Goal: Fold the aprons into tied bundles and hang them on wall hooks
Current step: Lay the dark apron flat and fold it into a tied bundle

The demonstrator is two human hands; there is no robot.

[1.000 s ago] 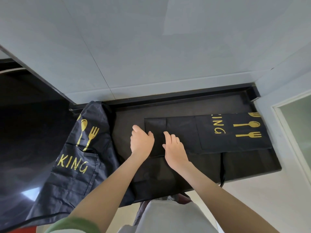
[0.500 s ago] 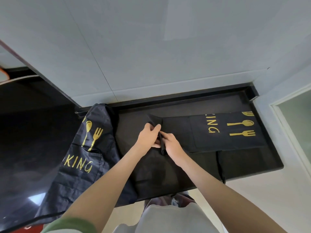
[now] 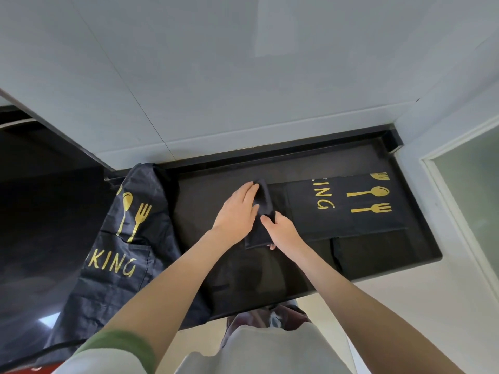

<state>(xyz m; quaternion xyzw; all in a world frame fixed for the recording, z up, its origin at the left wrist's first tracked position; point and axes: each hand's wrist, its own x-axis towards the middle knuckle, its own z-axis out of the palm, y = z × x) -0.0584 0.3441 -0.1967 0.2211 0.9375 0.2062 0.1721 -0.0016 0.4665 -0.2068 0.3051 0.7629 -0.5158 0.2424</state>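
Observation:
A black apron (image 3: 348, 209) with gold cutlery print lies folded into a long strip across the dark counter (image 3: 205, 201). Its left end is turned up into a small roll (image 3: 263, 201). My left hand (image 3: 237, 211) lies against that roll with fingers nearly straight, thumb under the fabric. My right hand (image 3: 280, 230) pinches the roll's near end between thumb and fingers. A second black apron (image 3: 121, 238) with the same gold print hangs unfolded over the counter's left end.
A pale tiled wall (image 3: 243, 76) rises right behind the counter, with a raised black lip (image 3: 283, 155) along its back. A frosted door panel (image 3: 475, 201) stands at the right. A dark glossy surface (image 3: 40, 225) spreads at the left. No wall hooks are in view.
Both hands went from pressing flat on the strip's left end to lifting it and turning it over toward the right into a small roll.

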